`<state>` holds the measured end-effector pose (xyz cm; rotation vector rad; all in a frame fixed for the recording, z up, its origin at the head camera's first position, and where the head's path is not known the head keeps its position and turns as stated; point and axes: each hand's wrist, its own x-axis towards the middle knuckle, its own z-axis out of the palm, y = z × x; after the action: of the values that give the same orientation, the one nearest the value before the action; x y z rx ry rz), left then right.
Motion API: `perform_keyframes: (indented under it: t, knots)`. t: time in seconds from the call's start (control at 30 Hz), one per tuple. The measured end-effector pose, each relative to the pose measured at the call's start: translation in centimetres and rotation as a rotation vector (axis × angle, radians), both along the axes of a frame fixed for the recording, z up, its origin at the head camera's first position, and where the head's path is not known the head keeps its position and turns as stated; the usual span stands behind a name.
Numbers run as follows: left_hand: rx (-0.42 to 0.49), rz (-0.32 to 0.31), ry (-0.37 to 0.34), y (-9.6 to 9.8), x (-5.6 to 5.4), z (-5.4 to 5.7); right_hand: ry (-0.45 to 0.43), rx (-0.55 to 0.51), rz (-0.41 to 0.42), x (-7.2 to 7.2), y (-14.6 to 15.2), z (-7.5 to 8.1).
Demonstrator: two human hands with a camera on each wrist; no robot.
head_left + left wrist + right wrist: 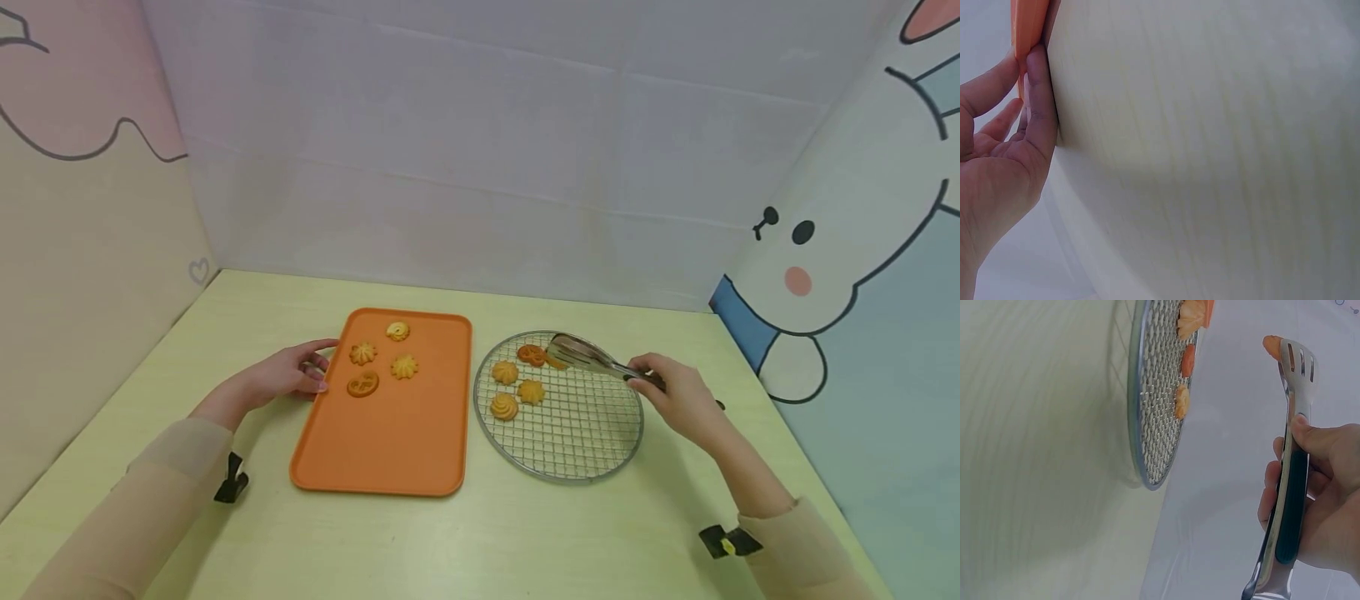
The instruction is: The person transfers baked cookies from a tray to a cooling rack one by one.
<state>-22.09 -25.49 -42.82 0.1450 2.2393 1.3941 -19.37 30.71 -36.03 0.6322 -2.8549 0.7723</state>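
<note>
Metal tongs (588,356) w/ pinched cookie (1272,347), in R hand (681,402).

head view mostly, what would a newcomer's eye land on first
Probably the bright orange tray, left of the round wire rack, with four cookies spread over its far half. Next, likely the shiny metal tongs above the rack's far side, held in the right hand, with a cookie at their tips.
</note>
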Motion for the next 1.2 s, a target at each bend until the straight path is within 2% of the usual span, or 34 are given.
perform_keyframes:
  t: [0.27,0.63,1.2]
  knots:
    - [0.002,0.002,0.004,0.0,-0.1,0.0,-0.020,0.009,-0.027,0.1,1.1,-2.1]
    - [0.022,0.008,-0.002,-0.1,0.0,-0.1,-0.129,0.063,-0.046,-0.8,1.6,-4.3]
    - [0.053,0.011,-0.003,-0.5,-0.1,-0.8,-0.142,0.065,0.017,-1.8,2.0,-5.0]
